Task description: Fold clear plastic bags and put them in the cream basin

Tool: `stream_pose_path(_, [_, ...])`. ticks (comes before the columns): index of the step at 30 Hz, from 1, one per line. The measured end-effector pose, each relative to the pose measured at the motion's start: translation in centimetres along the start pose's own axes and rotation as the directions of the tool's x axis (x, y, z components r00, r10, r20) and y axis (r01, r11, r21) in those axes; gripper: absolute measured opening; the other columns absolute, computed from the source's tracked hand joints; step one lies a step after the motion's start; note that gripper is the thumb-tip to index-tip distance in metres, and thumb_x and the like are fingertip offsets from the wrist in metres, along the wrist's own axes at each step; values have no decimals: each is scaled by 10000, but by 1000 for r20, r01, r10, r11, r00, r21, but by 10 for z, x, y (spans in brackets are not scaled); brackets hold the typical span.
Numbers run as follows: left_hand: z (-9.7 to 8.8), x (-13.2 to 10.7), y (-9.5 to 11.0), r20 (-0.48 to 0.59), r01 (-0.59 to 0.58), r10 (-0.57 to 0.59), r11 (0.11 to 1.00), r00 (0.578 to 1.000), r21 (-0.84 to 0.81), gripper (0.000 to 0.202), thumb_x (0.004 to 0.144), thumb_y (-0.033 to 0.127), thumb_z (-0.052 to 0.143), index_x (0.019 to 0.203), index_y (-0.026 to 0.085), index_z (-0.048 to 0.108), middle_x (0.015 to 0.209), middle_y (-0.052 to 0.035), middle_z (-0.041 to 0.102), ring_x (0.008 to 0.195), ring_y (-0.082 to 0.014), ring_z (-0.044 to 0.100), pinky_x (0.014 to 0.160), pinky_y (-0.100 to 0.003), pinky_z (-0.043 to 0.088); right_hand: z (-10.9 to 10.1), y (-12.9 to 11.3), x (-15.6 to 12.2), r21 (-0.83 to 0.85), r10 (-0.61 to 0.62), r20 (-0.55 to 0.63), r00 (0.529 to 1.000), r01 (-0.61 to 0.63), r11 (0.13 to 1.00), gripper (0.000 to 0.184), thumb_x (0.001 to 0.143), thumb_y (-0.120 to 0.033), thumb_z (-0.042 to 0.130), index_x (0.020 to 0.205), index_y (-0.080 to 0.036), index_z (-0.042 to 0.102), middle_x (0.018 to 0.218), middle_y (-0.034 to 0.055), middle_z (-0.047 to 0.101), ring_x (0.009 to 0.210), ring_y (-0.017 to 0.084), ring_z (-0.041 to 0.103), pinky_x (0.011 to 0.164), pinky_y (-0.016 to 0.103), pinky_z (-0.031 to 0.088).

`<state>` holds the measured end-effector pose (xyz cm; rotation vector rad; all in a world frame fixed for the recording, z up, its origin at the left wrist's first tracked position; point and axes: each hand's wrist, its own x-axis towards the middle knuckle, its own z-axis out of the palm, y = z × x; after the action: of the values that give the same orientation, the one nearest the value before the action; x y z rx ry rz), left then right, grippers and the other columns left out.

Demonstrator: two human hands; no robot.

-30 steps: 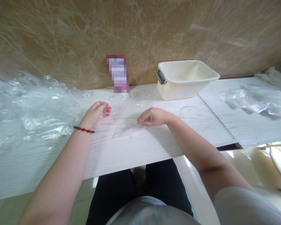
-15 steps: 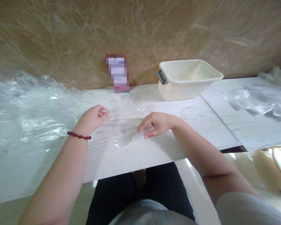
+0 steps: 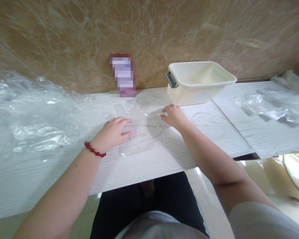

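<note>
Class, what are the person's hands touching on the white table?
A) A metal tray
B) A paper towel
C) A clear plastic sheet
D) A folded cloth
C: the clear plastic sheet lies on the white table, its grain showing through, beside the left hand and right hand.

A clear, thin plastic sheet point(image 3: 146, 142) lies nearly flat on the tabletop point(image 3: 161, 166); it is lightly creased and almost invisible; it runs beneath the left hand point(image 3: 112, 134); its far edge meets the right hand point(image 3: 173, 117).
</note>
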<state>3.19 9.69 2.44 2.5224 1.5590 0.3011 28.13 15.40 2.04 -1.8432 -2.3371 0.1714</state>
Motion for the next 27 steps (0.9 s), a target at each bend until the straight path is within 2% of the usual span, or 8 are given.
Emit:
stream_pose_path(3, [4,0,2,40,-40,41,999,998,-7,527,700,517,451,1108,183,478,1156,-95,475,1067,-238,420,926,-366,289,0,-3,0,40,-22,-15,1000,23,999,164,733,-209,478,802,-119,597,866,130,560,896,221,496,831,323,334])
stream_pose_path(6, [7,0,4,66,-44,43,999,997,10,631,668,576,454,1152,171,453,1234,-118,410,1146,-258,341,957,-375,243,-1,-5,0,73,-24,-39,999,27,997,148,738,-167,446,778,-122,580,837,125,566,852,209,513,783,303,360])
stream_pose_path(10, [9,0,6,127,-50,43,997,991,53,757,622,637,451,1227,188,378,1320,-118,307,1223,-282,211,982,-405,177,0,-3,1,149,-8,-105,994,24,989,147,752,-172,417,824,-136,539,827,113,575,802,190,533,715,275,383])
stream_pose_path(15, [12,-1,6,214,-38,14,993,977,108,851,581,702,412,1275,223,298,1367,-117,209,1245,-298,137,975,-455,138,6,-2,6,285,10,-130,991,28,958,106,741,-210,440,810,-155,499,746,62,584,694,151,537,637,249,390])
stream_pose_path(18, [14,-3,5,250,-27,-3,993,968,115,852,585,704,403,1290,248,260,1382,-111,160,1249,-300,121,968,-478,126,8,-4,7,438,20,-95,995,24,899,211,693,-290,523,860,-172,471,756,25,587,662,122,535,609,231,398])
stream_pose_path(20, [14,-4,4,263,-28,-2,993,965,112,852,583,699,412,1295,260,247,1386,-105,147,1250,-306,111,966,-486,116,8,-5,6,524,21,-72,997,20,851,306,657,-284,558,922,-183,441,758,1,587,631,104,535,594,222,402])
stream_pose_path(24, [12,-4,2,248,-40,14,994,969,99,849,583,692,425,1293,260,251,1379,-109,173,1246,-316,120,960,-500,123,4,-7,2,574,-25,-108,994,82,814,368,632,-179,553,974,-184,419,717,-20,587,596,86,536,594,208,405])
stream_pose_path(27, [11,0,7,160,-50,36,995,987,88,757,659,654,378,1275,222,300,1356,-112,243,1242,-295,153,971,-486,127,1,-9,0,565,-59,-142,988,130,815,345,633,-170,547,961,-188,441,698,-22,597,587,84,532,595,203,408])
